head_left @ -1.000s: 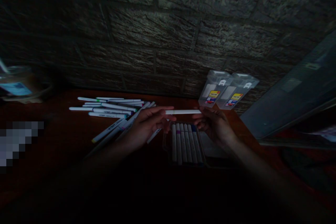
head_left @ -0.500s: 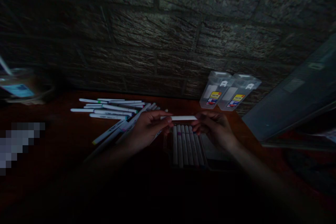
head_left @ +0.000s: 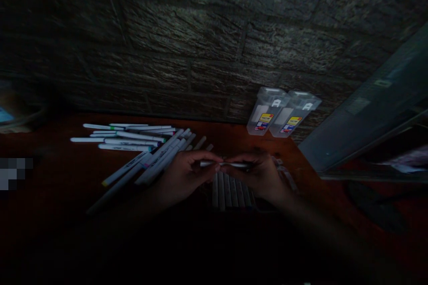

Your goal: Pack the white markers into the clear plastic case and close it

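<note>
The scene is very dark. A white marker (head_left: 227, 164) lies level between my two hands, just above an open case (head_left: 230, 191) that holds a row of several markers. My left hand (head_left: 185, 176) pinches the marker's left end. My right hand (head_left: 259, 176) is curled over its right end, and the fingers nearly meet those of the left. A loose heap of white markers (head_left: 133, 142) lies on the red-brown table (head_left: 67, 187) to the left of my left hand.
Two clear plastic marker boxes (head_left: 282, 113) with yellow labels lean against the stone-pattern wall at the back right. A slanted grey panel (head_left: 364, 120) rises at the right. A dim container (head_left: 13, 116) sits at the far left edge.
Both hands have come down with the marker toward the open case, and they have closed in along it, so less of the marker shows between them.
</note>
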The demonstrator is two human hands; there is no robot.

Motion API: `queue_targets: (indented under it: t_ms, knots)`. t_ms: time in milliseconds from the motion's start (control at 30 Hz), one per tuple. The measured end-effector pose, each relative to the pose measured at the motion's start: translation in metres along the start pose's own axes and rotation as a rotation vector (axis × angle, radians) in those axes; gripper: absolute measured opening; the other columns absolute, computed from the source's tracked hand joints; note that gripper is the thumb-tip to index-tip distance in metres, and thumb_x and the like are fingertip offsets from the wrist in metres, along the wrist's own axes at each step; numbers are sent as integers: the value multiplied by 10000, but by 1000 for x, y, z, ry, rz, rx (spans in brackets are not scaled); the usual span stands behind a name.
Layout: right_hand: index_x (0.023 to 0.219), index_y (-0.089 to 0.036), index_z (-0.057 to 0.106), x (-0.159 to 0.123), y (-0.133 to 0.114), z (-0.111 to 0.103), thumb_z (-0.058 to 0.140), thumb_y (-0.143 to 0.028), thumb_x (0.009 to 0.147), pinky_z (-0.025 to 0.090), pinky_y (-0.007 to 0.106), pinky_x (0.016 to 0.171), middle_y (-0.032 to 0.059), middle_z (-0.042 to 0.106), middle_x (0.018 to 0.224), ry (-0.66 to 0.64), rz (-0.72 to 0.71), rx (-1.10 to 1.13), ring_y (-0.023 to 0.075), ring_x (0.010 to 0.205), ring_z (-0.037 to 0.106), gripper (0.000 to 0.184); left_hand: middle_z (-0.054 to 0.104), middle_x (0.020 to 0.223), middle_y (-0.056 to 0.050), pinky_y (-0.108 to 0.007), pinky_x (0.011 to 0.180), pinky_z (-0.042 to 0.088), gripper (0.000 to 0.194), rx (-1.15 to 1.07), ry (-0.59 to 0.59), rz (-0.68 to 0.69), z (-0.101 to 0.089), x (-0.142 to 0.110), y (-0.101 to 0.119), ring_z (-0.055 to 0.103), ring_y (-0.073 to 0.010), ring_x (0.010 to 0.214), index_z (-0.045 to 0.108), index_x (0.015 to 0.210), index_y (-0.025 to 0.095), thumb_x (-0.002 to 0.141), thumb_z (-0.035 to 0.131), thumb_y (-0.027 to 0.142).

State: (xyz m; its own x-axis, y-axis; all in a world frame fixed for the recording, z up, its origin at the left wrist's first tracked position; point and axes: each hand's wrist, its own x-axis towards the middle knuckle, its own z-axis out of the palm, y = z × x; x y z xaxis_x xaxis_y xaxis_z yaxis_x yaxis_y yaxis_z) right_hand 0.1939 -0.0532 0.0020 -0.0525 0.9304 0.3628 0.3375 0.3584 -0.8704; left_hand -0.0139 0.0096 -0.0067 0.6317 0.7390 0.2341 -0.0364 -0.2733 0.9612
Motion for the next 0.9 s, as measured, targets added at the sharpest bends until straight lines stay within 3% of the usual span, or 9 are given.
queue_targets:
  t_ms: [200, 367, 467, 700, 900]
  knots:
    - [918, -310, 847, 3, -4, -1, 828, -294, 837, 625, 324, 747, -4, 834, 886, 32, 57, 68, 182, 770, 765, 84, 720, 700, -16, -208, 500, 497, 148, -41, 69, -23, -2, 3, 5, 662, -142, 581, 776, 993, 191, 890, 749, 294]
    - [918, -293, 856, 8, -7, -5, 823, -302, 827, 509, 248, 486, -14, 784, 730, 69, 125, 132, 109, 517, 614, 97, 692, 687, -11, -228, 554, 516, 108, -188, 154, -26, -9, 11, 5, 637, -127, 584, 770, 911, 175, 881, 746, 276]
    - [946, -295, 859, 10, -7, -8, 823, -327, 830, 469, 232, 434, -15, 763, 696, 71, 168, 214, 89, 465, 567, 126, 667, 683, -9, -226, 549, 517, 95, -365, 190, -38, -11, 14, 3, 617, -115, 578, 773, 875, 167, 863, 754, 259]
    - [958, -235, 854, 13, -8, -12, 797, -384, 862, 554, 254, 484, 57, 814, 810, 19, 232, 478, 144, 570, 688, 186, 697, 664, -36, -243, 481, 496, 106, -536, 259, -89, -14, 18, 0, 623, -131, 522, 766, 854, 147, 818, 761, 246]
    - [964, -169, 825, 17, -7, -17, 854, -390, 794, 582, 239, 498, 95, 825, 794, 152, 329, 628, 172, 592, 746, 280, 786, 789, -107, -281, 552, 525, 208, -550, 191, -52, -17, 16, -4, 672, -162, 590, 770, 1013, 155, 920, 675, 315]
